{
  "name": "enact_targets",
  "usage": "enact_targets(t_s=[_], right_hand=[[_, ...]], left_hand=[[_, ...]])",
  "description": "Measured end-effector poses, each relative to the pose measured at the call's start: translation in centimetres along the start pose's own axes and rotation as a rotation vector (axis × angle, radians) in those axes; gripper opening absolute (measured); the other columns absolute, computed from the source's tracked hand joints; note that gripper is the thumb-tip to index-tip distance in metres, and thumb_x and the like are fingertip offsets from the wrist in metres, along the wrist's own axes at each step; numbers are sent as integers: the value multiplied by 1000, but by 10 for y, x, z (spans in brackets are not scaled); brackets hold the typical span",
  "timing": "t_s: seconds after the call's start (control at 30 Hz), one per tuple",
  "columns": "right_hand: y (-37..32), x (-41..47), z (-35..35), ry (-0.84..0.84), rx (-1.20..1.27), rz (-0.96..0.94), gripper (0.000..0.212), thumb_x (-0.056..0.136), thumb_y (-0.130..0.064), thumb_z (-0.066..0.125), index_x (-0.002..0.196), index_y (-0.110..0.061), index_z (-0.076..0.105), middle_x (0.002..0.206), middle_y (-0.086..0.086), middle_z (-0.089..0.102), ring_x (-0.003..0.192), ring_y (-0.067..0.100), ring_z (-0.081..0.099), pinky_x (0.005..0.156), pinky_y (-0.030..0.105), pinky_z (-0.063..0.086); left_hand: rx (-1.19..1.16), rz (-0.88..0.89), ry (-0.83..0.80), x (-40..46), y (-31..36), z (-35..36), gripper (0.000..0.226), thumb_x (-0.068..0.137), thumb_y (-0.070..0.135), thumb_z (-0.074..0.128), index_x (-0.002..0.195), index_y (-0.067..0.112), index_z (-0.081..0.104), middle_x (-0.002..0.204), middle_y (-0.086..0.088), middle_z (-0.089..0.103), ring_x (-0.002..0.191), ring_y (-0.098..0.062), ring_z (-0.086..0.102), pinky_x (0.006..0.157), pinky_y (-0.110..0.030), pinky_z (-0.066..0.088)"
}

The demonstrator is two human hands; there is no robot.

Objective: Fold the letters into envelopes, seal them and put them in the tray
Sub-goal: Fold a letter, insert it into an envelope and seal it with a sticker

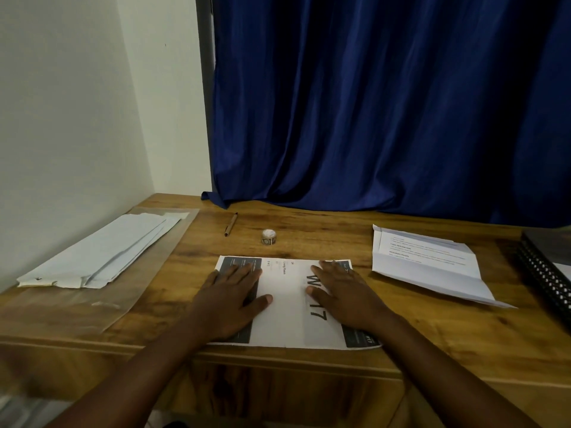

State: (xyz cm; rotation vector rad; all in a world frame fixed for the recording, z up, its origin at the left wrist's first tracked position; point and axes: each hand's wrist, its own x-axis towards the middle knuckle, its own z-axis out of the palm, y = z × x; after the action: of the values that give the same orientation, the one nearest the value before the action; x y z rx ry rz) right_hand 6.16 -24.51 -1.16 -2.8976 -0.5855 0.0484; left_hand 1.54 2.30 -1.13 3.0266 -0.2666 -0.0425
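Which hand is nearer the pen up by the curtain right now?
Left. The left hand lies flat on the letter, below the pen. The right hand presses the same sheet further right, so it is farther off.

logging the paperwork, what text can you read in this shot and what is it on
"W 17": large black print on the letter under both hands, partly covered by the right hand.
"Living Room": small print on the same letter.
"2 of 3": beside it, barely legible.
Dark bands on that letter: print too small.
Open envelope and sheet at right: lines blurred, unreadable.
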Motion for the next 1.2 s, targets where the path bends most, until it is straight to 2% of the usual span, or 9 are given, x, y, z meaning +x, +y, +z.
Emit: enact_targets(t_s=[0.13,0.2,0.27,0.4,0.57,0.7,0.8,1.07,1.2], right_hand=[[-1,-4,1,189,112,51,65,99,-64,42,154,-30,40,163,-3,37,149,18,34,122,41,30],[1,-10,-3,393,120,102,48,98,-57,51,137,-30,58,140,-3,59,123,15,56,102,35,49],[4,-18,-11,516,88,191,35,98,-56,51,116,-30,66,119,-1,67,98,11,60,85,31,54],[11,-32,-21,296,189,411,46,93,-67,53,95,-24,66,94,0,74,71,10,70,68,32,62],[3,-28,-24,237,274,417,43,88,-62,66,110,-25,63,95,-4,72,73,9,70,64,28,60],[3,-23,-42,190,732,457,49,83,-47,79,115,-24,50,104,3,71,80,18,73,63,33,60],[5,-26,-46,52,967,440,46,81,-32,85,115,-11,62,92,7,78,79,23,78,66,36,63],[30,-34,-58,81,1030,443,17,89,-11,76,105,-6,70,76,3,79,69,17,78,56,27,60],[46,-36,-76,105,1048,505,24,94,-15,71,114,-2,70,92,13,80,86,29,78,89,49,61]], left_hand=[[-20,-29,10,1,-6,2,84,94,78,21,162,32,4,171,6,0,157,-15,-4,126,-49,0],[-21,-24,17,2,-5,3,83,95,77,21,162,32,4,171,5,0,157,-16,-4,125,-50,0],[-22,-23,19,2,-6,3,83,95,77,21,162,31,4,171,5,-1,157,-17,-4,125,-50,1],[-15,-20,16,2,-4,3,83,96,75,21,163,30,3,171,5,-2,157,-17,-5,125,-50,0],[5,-25,19,2,-3,3,83,95,76,19,162,29,2,171,4,-2,157,-18,-5,125,-50,0],[-9,-23,39,2,-4,4,82,96,75,21,162,30,4,171,5,-1,157,-17,-5,125,-50,0],[-23,-28,34,3,-4,5,82,96,75,23,163,31,4,171,4,-1,157,-18,-5,125,-52,-1],[-68,121,102,12,31,-3,65,102,64,32,160,37,18,171,3,9,157,-23,2,125,-55,3],[-124,207,71,16,55,-1,62,101,65,35,158,43,24,171,3,10,157,-23,1,126,-54,1]])
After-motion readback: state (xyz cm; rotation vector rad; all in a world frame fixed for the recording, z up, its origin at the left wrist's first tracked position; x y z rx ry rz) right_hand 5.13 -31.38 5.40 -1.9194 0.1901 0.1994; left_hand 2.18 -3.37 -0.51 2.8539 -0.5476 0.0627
